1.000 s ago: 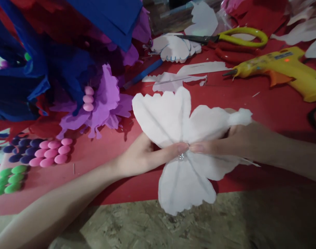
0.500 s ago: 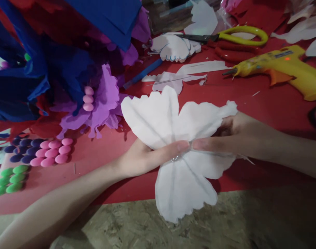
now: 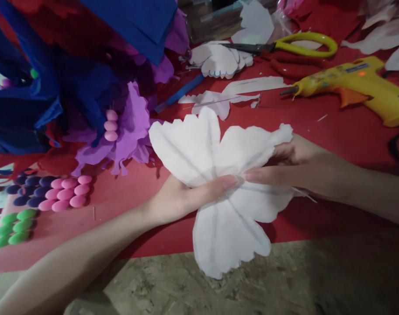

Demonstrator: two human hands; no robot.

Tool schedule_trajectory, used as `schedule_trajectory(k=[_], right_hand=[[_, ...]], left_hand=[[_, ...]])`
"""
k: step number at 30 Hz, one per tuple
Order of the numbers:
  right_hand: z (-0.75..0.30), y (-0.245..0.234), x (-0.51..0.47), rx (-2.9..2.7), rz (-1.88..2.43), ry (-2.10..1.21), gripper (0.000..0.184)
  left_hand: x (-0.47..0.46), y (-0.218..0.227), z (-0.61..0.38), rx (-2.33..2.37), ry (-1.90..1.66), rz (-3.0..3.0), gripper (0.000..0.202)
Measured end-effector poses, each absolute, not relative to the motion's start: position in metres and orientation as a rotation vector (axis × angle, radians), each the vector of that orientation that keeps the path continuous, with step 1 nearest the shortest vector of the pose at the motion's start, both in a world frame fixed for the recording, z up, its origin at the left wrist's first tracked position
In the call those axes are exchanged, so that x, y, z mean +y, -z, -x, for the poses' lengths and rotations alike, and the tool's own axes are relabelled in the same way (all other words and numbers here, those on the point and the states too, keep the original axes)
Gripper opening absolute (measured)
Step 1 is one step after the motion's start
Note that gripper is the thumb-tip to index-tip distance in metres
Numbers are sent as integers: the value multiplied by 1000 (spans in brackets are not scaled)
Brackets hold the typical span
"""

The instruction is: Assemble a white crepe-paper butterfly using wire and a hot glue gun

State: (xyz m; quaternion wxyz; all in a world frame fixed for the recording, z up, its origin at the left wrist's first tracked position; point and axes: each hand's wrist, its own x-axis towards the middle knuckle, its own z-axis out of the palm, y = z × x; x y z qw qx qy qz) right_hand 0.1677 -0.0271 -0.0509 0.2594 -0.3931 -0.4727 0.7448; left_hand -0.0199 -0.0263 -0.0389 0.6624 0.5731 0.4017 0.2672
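A white paper butterfly (image 3: 232,232) with scalloped wing edges and greyish lines showing along its wings is held up over the front edge of the red table. My left hand (image 3: 189,194) grips it from the left, thumb pressed on the middle and fingers hidden behind. From the right, my right hand (image 3: 294,170) pinches it too, its thumb tip almost meeting the left thumb at the centre. Part of the right fingers shows behind the upper right wing. A thin wire-like strand sticks out below the right hand.
A yellow glue gun (image 3: 356,85) with a lit orange light lies at the right. Scissors (image 3: 304,46) with yellow and red handles rest behind. Pink (image 3: 66,194), dark blue and green oval pieces sit at left, near purple paper shapes (image 3: 133,122). White paper scraps (image 3: 212,104) lie beyond the hands.
Both hands have shifted the paper butterfly slightly left and up. The shiny spot seen below the left thumb no longer shows. The grip stays the same.
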Motion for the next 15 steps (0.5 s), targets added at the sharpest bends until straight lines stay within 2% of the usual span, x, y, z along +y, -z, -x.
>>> schedule_trajectory(k=[8,15], right_hand=[[-167,49,-26,-1346,1135,-1971,23],[-168,52,-26,-1466,1084,-1914,24]], left_hand=[[-25,38,16,879,-605,-1236,17],[-25,39,20,959,-602,-1133,29]])
